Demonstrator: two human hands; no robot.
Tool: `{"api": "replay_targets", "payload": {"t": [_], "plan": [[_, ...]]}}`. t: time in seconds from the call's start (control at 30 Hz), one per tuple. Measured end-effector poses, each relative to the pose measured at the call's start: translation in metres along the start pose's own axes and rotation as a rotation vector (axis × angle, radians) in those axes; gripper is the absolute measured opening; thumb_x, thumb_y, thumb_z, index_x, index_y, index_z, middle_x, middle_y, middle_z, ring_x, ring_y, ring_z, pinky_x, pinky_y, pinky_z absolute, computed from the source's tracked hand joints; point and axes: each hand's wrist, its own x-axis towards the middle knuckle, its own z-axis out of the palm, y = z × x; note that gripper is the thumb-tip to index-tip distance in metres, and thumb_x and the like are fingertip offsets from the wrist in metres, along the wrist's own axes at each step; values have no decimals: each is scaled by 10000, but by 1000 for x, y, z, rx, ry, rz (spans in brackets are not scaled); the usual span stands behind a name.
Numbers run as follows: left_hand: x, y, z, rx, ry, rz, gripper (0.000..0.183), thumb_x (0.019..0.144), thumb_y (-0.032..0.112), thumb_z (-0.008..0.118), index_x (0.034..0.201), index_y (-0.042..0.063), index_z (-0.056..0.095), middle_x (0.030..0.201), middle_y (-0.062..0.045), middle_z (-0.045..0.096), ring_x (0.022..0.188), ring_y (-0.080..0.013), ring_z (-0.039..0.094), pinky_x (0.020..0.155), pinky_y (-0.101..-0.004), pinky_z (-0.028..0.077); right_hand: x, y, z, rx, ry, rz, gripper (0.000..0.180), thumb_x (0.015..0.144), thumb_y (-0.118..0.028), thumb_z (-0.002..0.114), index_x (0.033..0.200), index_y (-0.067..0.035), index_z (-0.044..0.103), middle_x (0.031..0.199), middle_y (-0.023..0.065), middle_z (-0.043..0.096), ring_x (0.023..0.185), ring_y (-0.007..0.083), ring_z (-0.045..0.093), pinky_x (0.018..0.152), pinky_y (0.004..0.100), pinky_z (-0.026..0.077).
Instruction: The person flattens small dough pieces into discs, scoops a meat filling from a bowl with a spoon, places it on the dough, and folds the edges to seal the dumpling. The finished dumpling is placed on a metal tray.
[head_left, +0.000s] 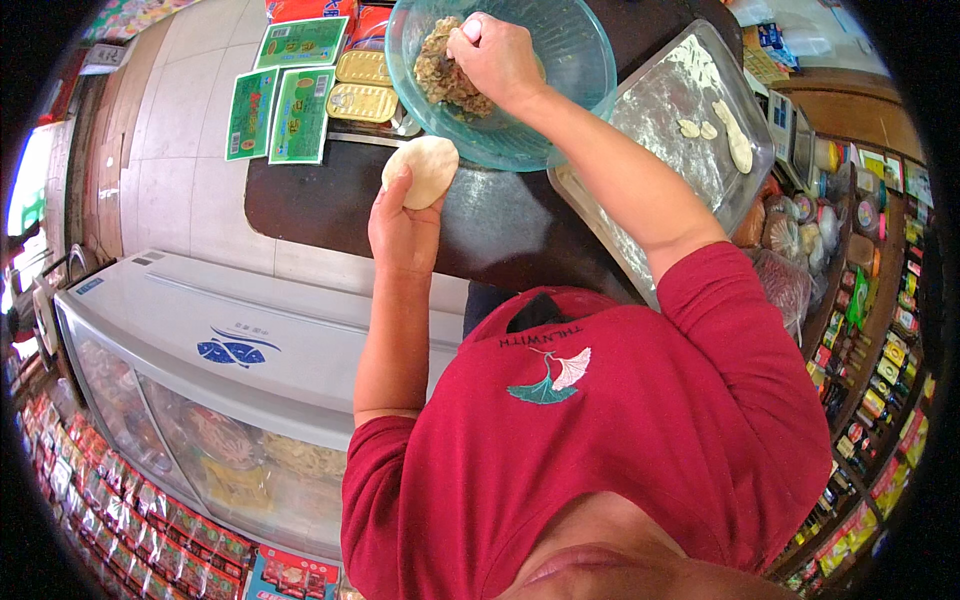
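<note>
A flat round dough wrapper (429, 176) rests on the fingers of my left hand (406, 217), with the thumb pressed on its near edge. The bowl (559, 120) is large, clear and bluish, and stands at the far side of the dark table. My right hand (501, 61) is over it with curled fingers at the brown minced filling (442, 71); whether the fingers hold a tool or some filling cannot be made out. To the right lies a floured metal tray (645, 127) with a strip of dough (733, 139) and small dough pieces (699, 130).
Green packets (300, 112) and gold tins (363, 103) lie left of the bowl. A kitchen scale (791, 139) stands beyond the tray, near bagged goods (784, 232). A chest freezer (247, 315) is at the lower left, and stocked shelves (874, 337) line the right side.
</note>
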Motion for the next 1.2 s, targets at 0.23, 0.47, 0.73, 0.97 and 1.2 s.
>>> {"api": "replay_targets", "payload": {"t": [0.23,0.47,0.73,0.97,1.2], "plan": [[-3,0,4,28,25,15,443,982,112,543,1363,-96,453,1372,-240,553,1285,-375,549,1117,-499,438,-1,9,3,337,-60,271,262,903,-181,619,714,-6,662,693,43,721,546,114,645,553,275,538],[-1,1,1,9,14,9,438,977,110,548,1360,-84,463,1369,-237,557,1289,-380,544,1119,-501,436,-7,22,-17,966,-153,769,171,944,-144,597,905,20,627,812,136,695,631,157,650,540,291,543],[-3,7,2,12,8,38,417,974,131,563,1331,-73,494,1330,-205,583,1247,-358,575,1082,-495,463,-5,52,-23,1127,-83,869,169,953,-137,569,874,9,598,771,119,680,607,168,650,540,289,559],[-6,9,13,54,-29,46,444,990,142,529,1377,-66,464,1397,-221,540,1313,-368,525,1121,-505,428,-3,54,-39,1259,-297,723,182,980,-144,582,951,29,630,770,48,619,677,108,601,590,257,521],[-4,10,32,95,-58,27,459,983,140,552,1379,-70,455,1374,-216,553,1296,-366,538,1113,-521,433,-4,44,-42,1220,-216,751,173,993,-142,575,948,15,633,773,46,618,660,95,570,584,251,499]]}}
